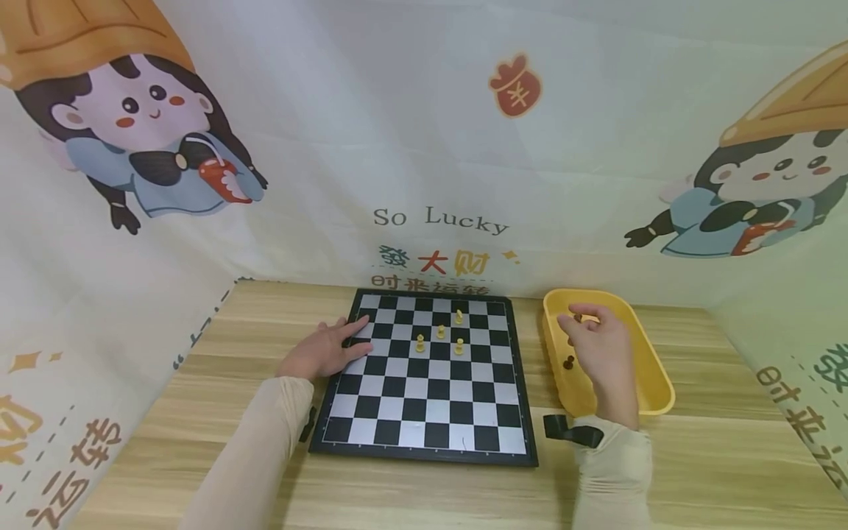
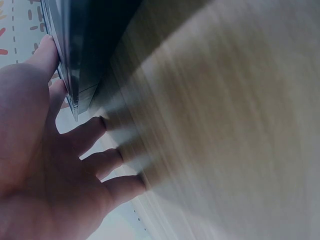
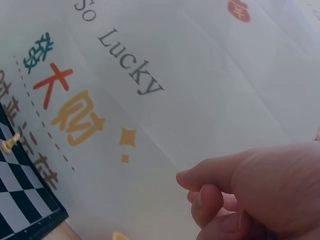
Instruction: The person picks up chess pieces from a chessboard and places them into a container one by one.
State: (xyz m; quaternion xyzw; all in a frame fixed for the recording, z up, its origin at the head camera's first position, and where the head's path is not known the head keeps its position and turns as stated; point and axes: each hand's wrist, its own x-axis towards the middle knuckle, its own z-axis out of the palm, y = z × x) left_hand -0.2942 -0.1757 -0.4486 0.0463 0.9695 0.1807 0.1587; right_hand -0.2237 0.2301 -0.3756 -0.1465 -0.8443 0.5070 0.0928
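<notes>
A black-and-white checkered game board [image 1: 416,390] lies on the table. Several small pale-yellow game pieces [image 1: 420,344] stand in its far half. My left hand [image 1: 326,350] rests at the board's left edge with spread fingers; in the left wrist view, the thumb and index of that hand [image 2: 55,145] touch the board's side and the other fingers stretch beside it. My right hand [image 1: 599,346] hovers over a yellow tray [image 1: 652,372], its fingers loosely bent and thumb apart from the index. Small dark pieces [image 1: 568,362] show in the tray. In the right wrist view, nothing shows between the thumb and fingers [image 3: 207,197].
The wood-grain table [image 1: 225,375] carries the board and, right of it, the tray. A printed white cloth [image 1: 318,147] with cartoon figures and lettering hangs behind and along both sides. A black strap [image 1: 573,430] is round my right wrist.
</notes>
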